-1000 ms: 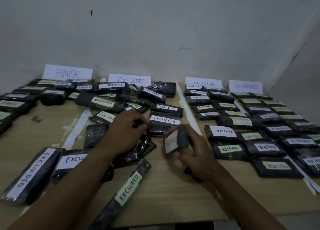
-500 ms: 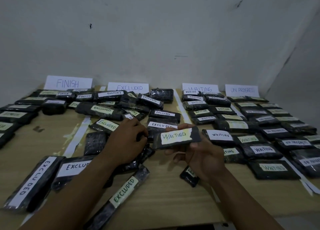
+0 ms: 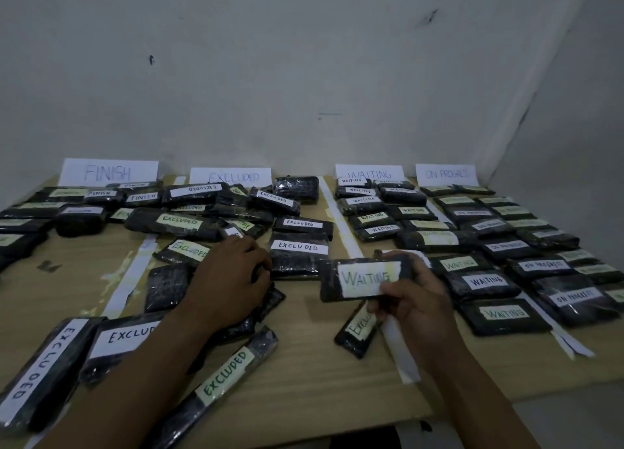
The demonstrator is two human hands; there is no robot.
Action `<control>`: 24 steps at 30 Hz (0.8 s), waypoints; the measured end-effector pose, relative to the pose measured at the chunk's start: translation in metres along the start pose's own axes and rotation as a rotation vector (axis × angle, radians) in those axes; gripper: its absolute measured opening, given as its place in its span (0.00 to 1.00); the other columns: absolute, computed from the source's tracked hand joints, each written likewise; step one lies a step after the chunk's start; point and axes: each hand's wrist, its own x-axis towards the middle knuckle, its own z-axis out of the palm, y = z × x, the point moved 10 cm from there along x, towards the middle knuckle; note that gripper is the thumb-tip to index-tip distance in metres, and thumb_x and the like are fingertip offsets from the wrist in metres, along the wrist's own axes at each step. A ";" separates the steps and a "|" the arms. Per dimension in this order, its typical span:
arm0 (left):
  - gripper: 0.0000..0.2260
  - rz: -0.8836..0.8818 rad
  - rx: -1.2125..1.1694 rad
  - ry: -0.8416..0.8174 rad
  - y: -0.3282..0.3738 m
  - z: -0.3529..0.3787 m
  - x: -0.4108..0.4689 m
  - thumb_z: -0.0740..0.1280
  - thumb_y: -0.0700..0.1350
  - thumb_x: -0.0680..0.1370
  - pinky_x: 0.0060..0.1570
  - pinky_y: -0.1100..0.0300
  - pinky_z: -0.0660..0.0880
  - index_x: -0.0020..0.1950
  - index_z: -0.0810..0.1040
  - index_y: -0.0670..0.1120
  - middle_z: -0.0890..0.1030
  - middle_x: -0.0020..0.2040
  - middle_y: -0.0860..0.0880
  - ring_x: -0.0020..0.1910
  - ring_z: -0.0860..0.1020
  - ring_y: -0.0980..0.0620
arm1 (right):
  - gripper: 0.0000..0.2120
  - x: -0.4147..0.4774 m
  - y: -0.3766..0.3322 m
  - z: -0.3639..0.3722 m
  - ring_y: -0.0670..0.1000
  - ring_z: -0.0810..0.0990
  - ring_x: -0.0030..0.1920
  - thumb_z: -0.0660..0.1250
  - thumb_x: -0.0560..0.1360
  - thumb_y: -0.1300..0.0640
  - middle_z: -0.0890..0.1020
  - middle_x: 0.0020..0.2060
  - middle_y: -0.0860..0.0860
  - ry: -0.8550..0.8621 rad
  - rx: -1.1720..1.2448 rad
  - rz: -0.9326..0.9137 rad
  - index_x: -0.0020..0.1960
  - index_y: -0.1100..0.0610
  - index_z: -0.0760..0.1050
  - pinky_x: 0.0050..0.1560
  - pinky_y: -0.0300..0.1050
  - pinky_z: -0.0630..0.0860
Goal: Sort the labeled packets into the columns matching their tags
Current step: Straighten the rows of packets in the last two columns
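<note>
- Four paper signs stood along the wall at the back of the table (image 3: 304, 381): the FINISH sign (image 3: 108, 171), the EXCLUDED sign (image 3: 230, 177), the WAITING sign (image 3: 369, 173) and the ON PROGRESS sign (image 3: 445, 174). Each headed a column of dark wrapped packets.
- Your right hand (image 3: 415, 300) held the WAITING packet (image 3: 361, 280) off the table. The thumb lay on its front and the fingers were curled round its right end. Its label faced you, most likely so you could read the tag before choosing a column.
- That packet hung above the white divider strip (image 3: 337, 219), between the Excluded and Waiting columns. It was just beside the near Waiting rows (image 3: 483, 281) and not yet laid down.
- Your left hand (image 3: 229, 280) lay palm down on loose packets in the Excluded column, fingers bent over them. I cannot tell whether it pinched one or only rested there. My guess is that it was steadying the heap.
- A small EXCLUDED packet (image 3: 358, 330) lay tilted just below your right hand, against the divider strip, so it sat on the boundary rather than squarely in its own column.
- By its tag, the held packet belonged to your right, and the bare table at the near end of the Waiting column looked like the natural spot for it.
</note>
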 end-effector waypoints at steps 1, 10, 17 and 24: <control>0.13 0.018 0.027 -0.007 0.004 0.000 0.000 0.58 0.52 0.74 0.42 0.57 0.68 0.46 0.81 0.50 0.77 0.45 0.52 0.44 0.71 0.52 | 0.17 -0.007 -0.006 -0.018 0.56 0.74 0.28 0.59 0.70 0.76 0.79 0.39 0.60 0.091 -0.035 -0.024 0.52 0.59 0.74 0.24 0.43 0.72; 0.15 0.118 0.059 -0.034 0.036 0.007 0.005 0.59 0.53 0.72 0.41 0.57 0.62 0.47 0.82 0.49 0.78 0.44 0.51 0.44 0.75 0.48 | 0.18 -0.056 -0.052 -0.125 0.46 0.78 0.45 0.72 0.71 0.60 0.78 0.43 0.43 0.542 -0.997 -0.119 0.59 0.50 0.74 0.49 0.49 0.75; 0.08 0.006 -0.112 -0.042 0.021 0.006 0.006 0.65 0.51 0.74 0.43 0.55 0.72 0.46 0.82 0.50 0.78 0.44 0.52 0.46 0.75 0.50 | 0.22 -0.053 -0.052 -0.104 0.57 0.68 0.62 0.71 0.72 0.52 0.73 0.61 0.52 0.465 -1.466 -0.325 0.65 0.49 0.75 0.52 0.51 0.70; 0.03 -0.110 -0.254 -0.043 0.009 0.007 0.009 0.70 0.44 0.75 0.48 0.55 0.72 0.47 0.82 0.51 0.78 0.46 0.53 0.47 0.75 0.52 | 0.22 -0.043 -0.027 -0.089 0.56 0.71 0.54 0.58 0.70 0.41 0.80 0.56 0.50 0.239 -1.638 -0.391 0.57 0.48 0.81 0.50 0.49 0.70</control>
